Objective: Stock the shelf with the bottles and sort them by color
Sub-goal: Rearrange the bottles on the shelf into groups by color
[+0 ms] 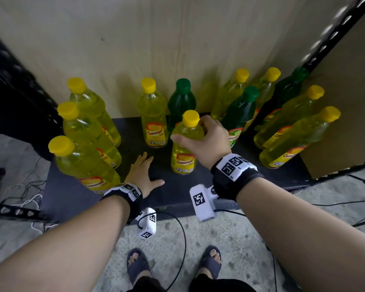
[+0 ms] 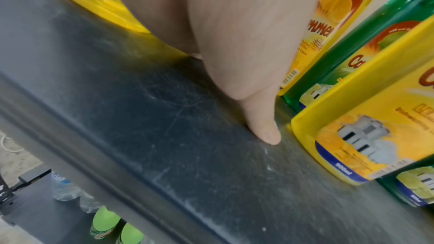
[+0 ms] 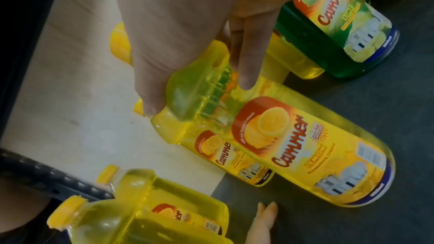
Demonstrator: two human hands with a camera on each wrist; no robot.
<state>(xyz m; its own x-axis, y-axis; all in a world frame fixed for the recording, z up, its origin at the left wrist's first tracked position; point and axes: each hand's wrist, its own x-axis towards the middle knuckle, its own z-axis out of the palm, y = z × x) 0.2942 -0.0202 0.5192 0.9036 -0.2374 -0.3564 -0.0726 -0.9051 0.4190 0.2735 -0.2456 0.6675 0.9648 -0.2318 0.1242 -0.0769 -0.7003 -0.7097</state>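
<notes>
Already your right hand [image 1: 204, 140] grips the upright yellow bottle [image 1: 184, 152] by its shoulder, mid-shelf [image 1: 202, 186], while your left hand [image 1: 142, 175] rests flat and released nearby; the yellow row [image 1: 86, 131] stands further left.

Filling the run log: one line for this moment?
right hand: grips yellow bottle | left hand: flat on shelf | colors: unsorted

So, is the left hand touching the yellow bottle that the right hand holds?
Apart. The head view shows the left hand flat on the shelf, with bare shelf between it and the yellow bottle gripped by the right hand.
</notes>
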